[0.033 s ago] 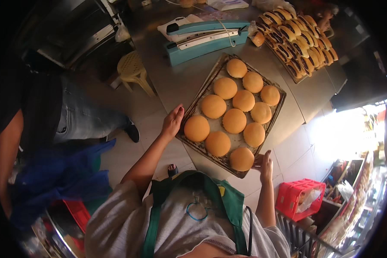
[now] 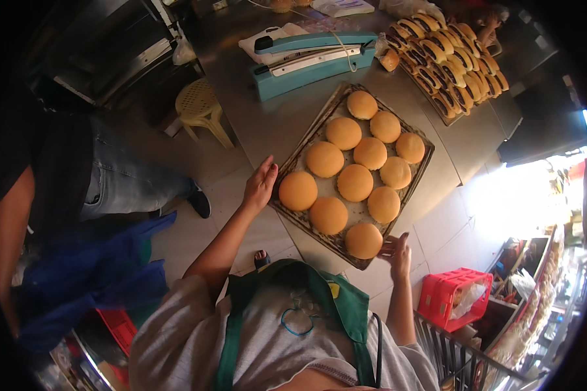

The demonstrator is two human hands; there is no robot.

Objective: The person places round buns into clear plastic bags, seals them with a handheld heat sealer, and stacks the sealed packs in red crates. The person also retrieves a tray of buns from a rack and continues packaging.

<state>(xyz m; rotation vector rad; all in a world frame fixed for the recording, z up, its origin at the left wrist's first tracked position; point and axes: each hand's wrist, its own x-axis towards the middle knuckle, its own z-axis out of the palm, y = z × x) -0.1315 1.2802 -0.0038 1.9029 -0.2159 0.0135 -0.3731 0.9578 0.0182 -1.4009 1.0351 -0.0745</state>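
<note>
Here's the tray (image 2: pixel 357 211), lying over the metal table (image 2: pixel 254 124), with twelve round buns (image 2: pixel 370 154) spread across it! Hands well apart now: the left hand (image 2: pixel 260 186) right at the tray's left edge, the right hand (image 2: pixel 396 255) at its near right corner, and I can't tell whether either is clamped on. Beyond the tray sits a blue-green sealer (image 2: pixel 319 73); past its far right side, piled-up rolls (image 2: pixel 451 62); right of the tray, lower down, a red crate (image 2: pixel 437 293)!
</note>
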